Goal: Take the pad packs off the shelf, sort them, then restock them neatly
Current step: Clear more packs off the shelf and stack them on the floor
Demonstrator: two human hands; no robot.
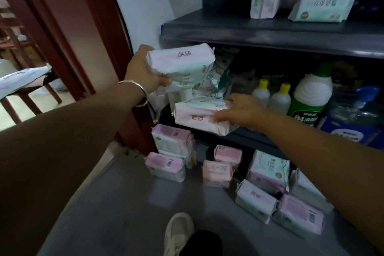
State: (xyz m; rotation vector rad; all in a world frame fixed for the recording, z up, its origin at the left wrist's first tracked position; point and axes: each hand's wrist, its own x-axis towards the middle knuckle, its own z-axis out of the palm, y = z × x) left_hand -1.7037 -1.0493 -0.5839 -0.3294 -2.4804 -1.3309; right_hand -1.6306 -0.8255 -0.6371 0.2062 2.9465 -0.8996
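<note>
Progress looks about midway: left hand grips one pack, right hand lies near-flat on another pack at the shelf edge, floor packs half-sorted, top packs unpulled, restock not begun.

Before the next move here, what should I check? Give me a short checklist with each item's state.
1. Left hand holds its pad pack firmly: ok, fingers wrapped round it.
2. Right hand has the second pack secured: cannot tell, fingers lie on it.
3. Second pack fully supported by the middle shelf: not ok, it overhangs the edge.
4. Bottles beside the right hand upright: ok.
5. Floor packs grouped: cannot tell.
</note>
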